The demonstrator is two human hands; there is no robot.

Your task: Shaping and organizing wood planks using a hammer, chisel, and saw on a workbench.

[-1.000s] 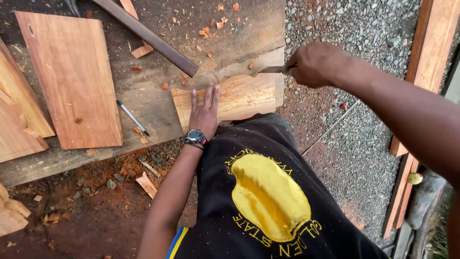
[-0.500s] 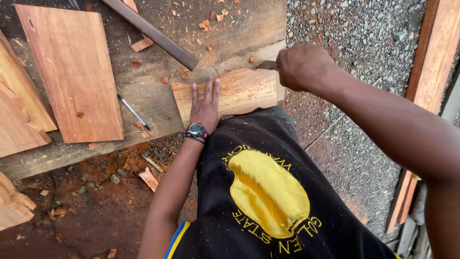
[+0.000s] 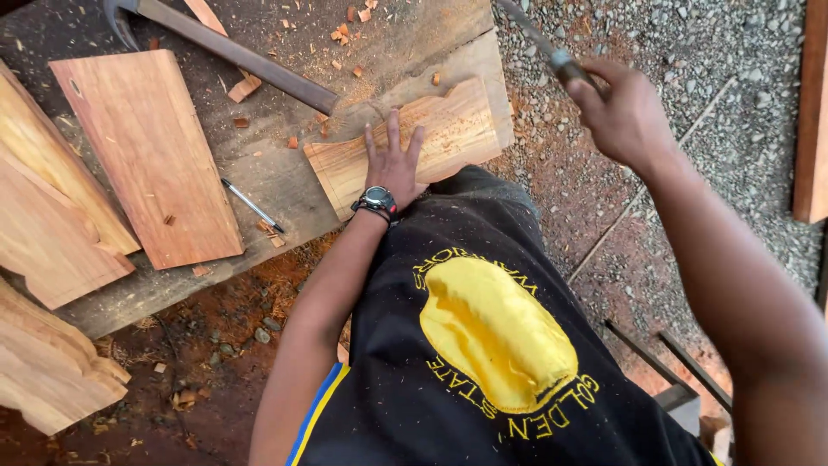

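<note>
Pressing flat with spread fingers, the left hand (image 3: 392,164) pins the carved wooden piece (image 3: 448,138) on the desk (image 3: 285,185). The right hand (image 3: 625,116), grip closed around a raised blade tool (image 3: 543,47), looks mid-chop; the stroke needs aim clear of those fingers.

left hand (image 3: 392,164) on carved board (image 3: 448,134) | pen (image 3: 251,204) left | plank (image 3: 147,155) farther left

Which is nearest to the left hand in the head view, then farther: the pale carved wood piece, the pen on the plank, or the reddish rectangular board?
1. Pale carved wood piece, under the left hand.
2. Pen, to its left.
3. Reddish rectangular board, farther left.
</note>
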